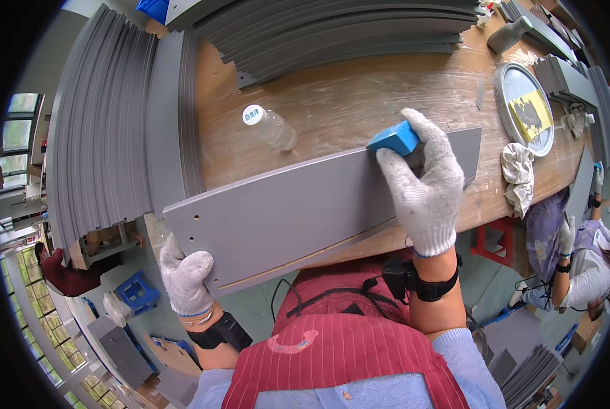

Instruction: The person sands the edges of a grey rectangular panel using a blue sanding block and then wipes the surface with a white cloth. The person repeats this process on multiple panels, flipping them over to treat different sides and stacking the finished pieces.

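Note:
A long grey panel (pixel 291 208) lies slanted across the near edge of the table, with small holes at its left end and a narrow groove along its near side. My left hand (pixel 186 276), in a white knit glove, grips the panel's near left corner, thumb on top and the other fingers mostly hidden beneath. My gloved right hand (pixel 424 184) pinches a blue block (pixel 394 139) between thumb and fingers. The block rests on the panel's far long edge, toward the right end. A clear bottle (pixel 278 131) with a white cap stands beyond the panel.
Stacked grey panels (pixel 104 129) rise at the left, and another stack (pixel 346 34) lies at the back. On the right are a round lid (pixel 501 102) with a yellow sheet, a crumpled white cloth (pixel 517 178) and a grey bottle (pixel 509 35). A co-worker (pixel 584 252) handles a panel at far right.

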The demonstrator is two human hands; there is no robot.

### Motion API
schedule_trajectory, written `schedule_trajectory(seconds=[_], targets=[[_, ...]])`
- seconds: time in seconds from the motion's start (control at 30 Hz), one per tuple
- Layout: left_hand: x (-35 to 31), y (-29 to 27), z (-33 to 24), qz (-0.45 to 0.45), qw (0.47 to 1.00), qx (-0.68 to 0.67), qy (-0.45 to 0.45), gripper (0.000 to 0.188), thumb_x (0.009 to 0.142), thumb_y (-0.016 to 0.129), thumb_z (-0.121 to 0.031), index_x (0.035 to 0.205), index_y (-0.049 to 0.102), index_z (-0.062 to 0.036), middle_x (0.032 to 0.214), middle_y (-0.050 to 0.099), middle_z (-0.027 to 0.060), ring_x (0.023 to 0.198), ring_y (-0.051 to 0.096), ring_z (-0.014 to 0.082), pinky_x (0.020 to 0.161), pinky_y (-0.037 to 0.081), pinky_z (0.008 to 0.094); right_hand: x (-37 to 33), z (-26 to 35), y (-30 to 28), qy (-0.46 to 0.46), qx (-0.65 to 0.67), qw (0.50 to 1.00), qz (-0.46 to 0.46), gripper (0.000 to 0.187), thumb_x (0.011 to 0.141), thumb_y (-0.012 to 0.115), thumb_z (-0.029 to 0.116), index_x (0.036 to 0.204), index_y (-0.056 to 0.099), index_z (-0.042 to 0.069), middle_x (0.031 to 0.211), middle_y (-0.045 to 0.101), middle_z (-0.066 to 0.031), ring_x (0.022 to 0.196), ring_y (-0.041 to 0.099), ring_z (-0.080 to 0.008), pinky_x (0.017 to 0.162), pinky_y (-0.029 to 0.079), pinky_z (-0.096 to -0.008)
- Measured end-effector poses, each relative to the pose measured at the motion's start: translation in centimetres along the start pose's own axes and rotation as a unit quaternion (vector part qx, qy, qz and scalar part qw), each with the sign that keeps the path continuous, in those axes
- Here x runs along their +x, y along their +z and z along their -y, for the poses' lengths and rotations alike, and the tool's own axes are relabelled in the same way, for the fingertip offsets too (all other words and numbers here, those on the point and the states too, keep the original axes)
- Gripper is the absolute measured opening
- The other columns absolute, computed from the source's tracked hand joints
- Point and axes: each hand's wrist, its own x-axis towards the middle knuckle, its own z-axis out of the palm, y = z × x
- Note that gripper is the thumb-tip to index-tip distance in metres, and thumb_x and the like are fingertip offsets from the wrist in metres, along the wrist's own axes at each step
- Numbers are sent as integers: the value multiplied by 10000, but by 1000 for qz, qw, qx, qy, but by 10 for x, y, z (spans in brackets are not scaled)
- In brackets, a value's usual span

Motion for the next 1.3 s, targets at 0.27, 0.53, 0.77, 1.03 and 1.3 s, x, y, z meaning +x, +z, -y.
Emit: schedule_trajectory(seconds=[0.27,0.53,0.77,1.03,1.3], targets=[[-3,-1,3,11,1000,-28,-9,490,745,695,-86,1207,618,59,1046,711,152,885,722,234,801,606,354,-18,56,59,-158,61,980,109,499,742,779,9,1218,631,23,971,696,-159,788,700,-281,745,570,-330],[0,-13,13,2,1000,-29,-7,483,742,667,-80,1201,606,58,1042,705,153,871,722,241,795,607,350,14,-53,-31,37,-178,981,-67,407,811,757,73,1196,641,14,941,719,-155,807,706,-227,736,567,-335],[8,-26,18,4,1000,-7,-15,595,751,680,-148,1293,543,56,1122,666,169,968,696,267,864,585,377,3,-19,10,-78,-76,994,-1,448,781,771,62,1208,640,22,982,709,-141,806,690,-212,748,555,-321],[21,-49,30,35,999,-14,-6,650,791,677,-173,1375,484,36,1222,626,164,1080,655,275,960,535,397,33,-94,-57,40,-167,982,-74,397,797,754,99,1180,658,60,970,716,-167,767,704,-291,723,568,-381],[29,-44,27,-32,999,-3,-6,657,742,706,-132,1343,513,52,1183,647,152,1025,675,267,915,565,388,35,-66,-28,-40,-61,997,22,386,795,730,84,1173,650,66,985,699,-161,870,693,-329,769,560,-380]])
